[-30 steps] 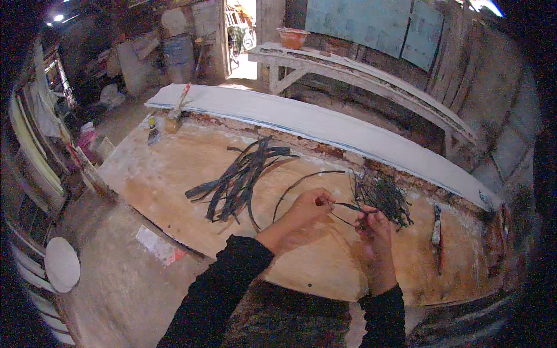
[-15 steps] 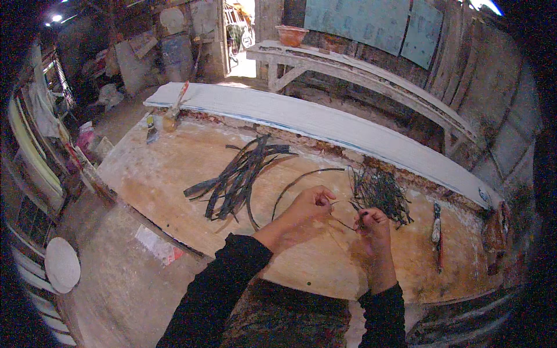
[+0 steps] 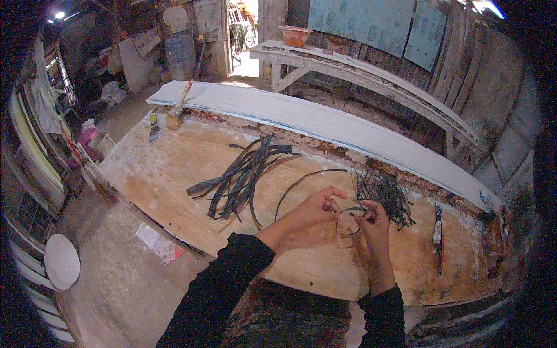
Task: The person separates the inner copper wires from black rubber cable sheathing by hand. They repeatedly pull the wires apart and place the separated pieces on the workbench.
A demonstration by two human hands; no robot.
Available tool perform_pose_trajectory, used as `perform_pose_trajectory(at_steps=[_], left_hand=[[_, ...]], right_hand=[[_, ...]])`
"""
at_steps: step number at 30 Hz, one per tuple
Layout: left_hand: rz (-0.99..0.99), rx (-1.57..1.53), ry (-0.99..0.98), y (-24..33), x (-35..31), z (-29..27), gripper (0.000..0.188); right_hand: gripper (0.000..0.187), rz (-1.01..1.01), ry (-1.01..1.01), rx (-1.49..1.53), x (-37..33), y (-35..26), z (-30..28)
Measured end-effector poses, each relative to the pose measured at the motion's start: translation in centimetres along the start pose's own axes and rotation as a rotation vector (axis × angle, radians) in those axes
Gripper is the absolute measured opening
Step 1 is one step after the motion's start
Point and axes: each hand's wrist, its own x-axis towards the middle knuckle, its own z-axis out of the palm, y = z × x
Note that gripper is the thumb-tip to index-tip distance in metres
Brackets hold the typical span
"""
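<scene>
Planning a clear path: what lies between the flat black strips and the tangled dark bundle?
In the head view, a curved dark strip lies between them, with the left hand partly intruding.

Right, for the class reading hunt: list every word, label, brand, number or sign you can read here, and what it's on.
None can be read.
White and red sheet on the floor: marks too blurred to read.
Blue-green wall panels: faint marks, too blurred to tell if they are writing.
Long white ledge: mark near its right end, too small to read.
Dark strips: no lettering visible.
</scene>
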Motion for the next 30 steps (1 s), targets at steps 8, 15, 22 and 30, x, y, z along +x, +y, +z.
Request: perform_pose_trajectory(at_steps=[8, 15, 22, 30], left_hand=[[0.075, 0.096, -0.175, -0.4, 0.2, -0.3, 0.04], [0.147, 0.027, -0.061, -0.6, 0.3, -1.1, 0.027], [0.128, 0.173, 0.434, -0.7, 0.9, -2.4, 0.016], [0.046, -0.027, 0.436, 0.0, 0.5, -1.5, 0.012]], right_hand=[[0.009, 0.163, 0.039, -0.039, -0.9, -2.2, 0.7], [0.009, -0.09, 0.122, -0.201, 0.0, 1.2, -0.6], [0.017, 0.254, -0.166, 0.539, -1.1, -0.5, -0.9], [0.021, 0.121, -0.436, 0.603, -2.4, -1.0, -0.4]])
